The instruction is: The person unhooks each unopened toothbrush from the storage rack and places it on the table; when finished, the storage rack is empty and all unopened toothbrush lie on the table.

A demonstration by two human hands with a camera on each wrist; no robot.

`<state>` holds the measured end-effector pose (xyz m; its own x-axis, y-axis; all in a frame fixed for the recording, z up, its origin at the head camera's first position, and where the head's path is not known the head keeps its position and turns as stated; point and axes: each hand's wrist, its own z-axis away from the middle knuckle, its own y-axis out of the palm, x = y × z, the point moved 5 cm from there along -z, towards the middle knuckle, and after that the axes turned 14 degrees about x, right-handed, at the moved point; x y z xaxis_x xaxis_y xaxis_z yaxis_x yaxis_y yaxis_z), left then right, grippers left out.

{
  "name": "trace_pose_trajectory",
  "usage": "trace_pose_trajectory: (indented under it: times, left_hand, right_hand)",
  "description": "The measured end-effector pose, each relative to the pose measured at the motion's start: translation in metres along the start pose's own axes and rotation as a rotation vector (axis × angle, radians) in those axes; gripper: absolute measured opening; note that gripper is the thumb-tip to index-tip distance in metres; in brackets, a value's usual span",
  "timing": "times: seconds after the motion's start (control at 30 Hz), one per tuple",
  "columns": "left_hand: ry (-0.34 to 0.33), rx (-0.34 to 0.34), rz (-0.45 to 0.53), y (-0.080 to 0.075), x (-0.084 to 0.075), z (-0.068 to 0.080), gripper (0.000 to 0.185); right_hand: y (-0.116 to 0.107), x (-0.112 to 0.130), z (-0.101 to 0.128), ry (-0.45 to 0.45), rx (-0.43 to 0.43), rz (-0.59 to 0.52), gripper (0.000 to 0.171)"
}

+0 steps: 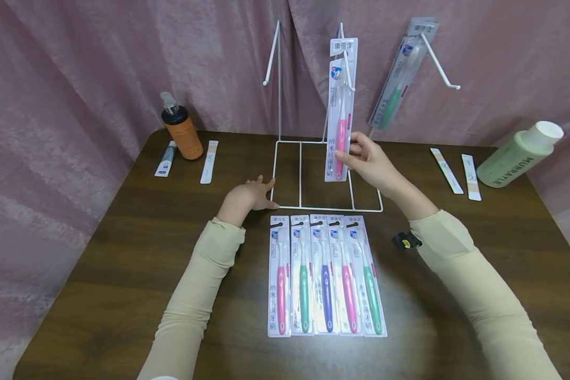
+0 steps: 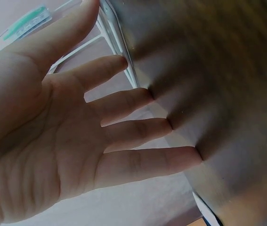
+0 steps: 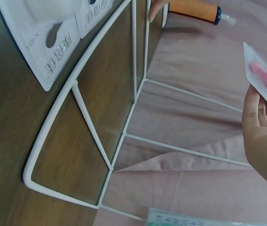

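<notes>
My right hand point(image 1: 371, 162) pinches the lower end of a packaged pink toothbrush point(image 1: 340, 113), thumb in front and fingers behind. The pack hangs upright on the middle prong of a white wire rack point(image 1: 301, 174). In the right wrist view, the same pack point(image 3: 264, 77) stands above my fingers. At the rack's left base corner, my left hand point(image 1: 249, 194) rests with fingers spread and straight, fingertips on the table in the left wrist view. Green-handled toothbrush packs point(image 1: 396, 79) hang tilted on the right prong; the left prong point(image 1: 272, 53) holds nothing.
Several packaged toothbrushes point(image 1: 326, 274) lie in a row before the rack. An orange bottle point(image 1: 185, 134), a small tube point(image 1: 166, 158) and a sachet point(image 1: 209, 162) are on the left. On the right are two sachets point(image 1: 446, 170), a green bottle point(image 1: 513, 158) and a small black object point(image 1: 406, 240).
</notes>
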<state>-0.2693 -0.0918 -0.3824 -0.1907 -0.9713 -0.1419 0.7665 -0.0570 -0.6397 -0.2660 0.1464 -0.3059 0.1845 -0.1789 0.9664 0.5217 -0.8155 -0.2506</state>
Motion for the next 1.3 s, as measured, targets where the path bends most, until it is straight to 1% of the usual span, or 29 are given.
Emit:
trace_pose_trajectory:
  times: [0.13, 0.27, 0.37, 0.47, 0.6, 0.7, 0.83, 1.0, 1.17, 1.3]
  left_hand:
    - [-0.001, -0.004, 0.006, -0.001, 0.002, 0.001, 0.079]
    - [-0.002, -0.003, 0.009, -0.001, 0.003, 0.003, 0.079]
    - [-0.001, -0.007, 0.008, -0.002, 0.004, 0.003, 0.079]
    - [0.001, -0.009, 0.008, -0.002, 0.005, 0.003, 0.079]
    - [0.008, -0.005, 0.009, -0.002, 0.005, 0.002, 0.079]
    - [0.013, -0.003, 0.016, -0.001, 0.004, 0.002, 0.079]
    - [0.019, 0.0, 0.019, -0.002, 0.003, 0.003, 0.079]
    - [0.022, 0.0, 0.008, -0.002, 0.001, 0.003, 0.079]
    - [0.02, -0.003, -0.006, -0.001, 0.0, 0.001, 0.079]
    - [0.021, -0.002, -0.01, -0.001, -0.001, -0.001, 0.079]
  right_hand:
    - [0.005, 0.004, 0.012, 0.013, 0.033, -0.001, 0.034]
    - [0.012, 0.01, 0.024, -0.011, 0.078, -0.015, 0.037]
    - [0.017, 0.015, 0.032, -0.03, 0.114, -0.004, 0.038]
    - [0.02, 0.02, 0.039, -0.045, 0.138, -0.004, 0.034]
    - [0.021, 0.026, 0.047, -0.067, 0.14, -0.008, 0.027]
    - [0.022, 0.03, 0.055, -0.075, 0.148, -0.015, 0.026]
    - [0.024, 0.033, 0.065, -0.051, 0.179, -0.008, 0.028]
    - [0.029, 0.036, 0.078, -0.01, 0.215, 0.037, 0.032]
    - [0.033, 0.039, 0.087, 0.012, 0.217, 0.076, 0.033]
    - [0.035, 0.043, 0.093, 0.006, 0.217, 0.093, 0.034]
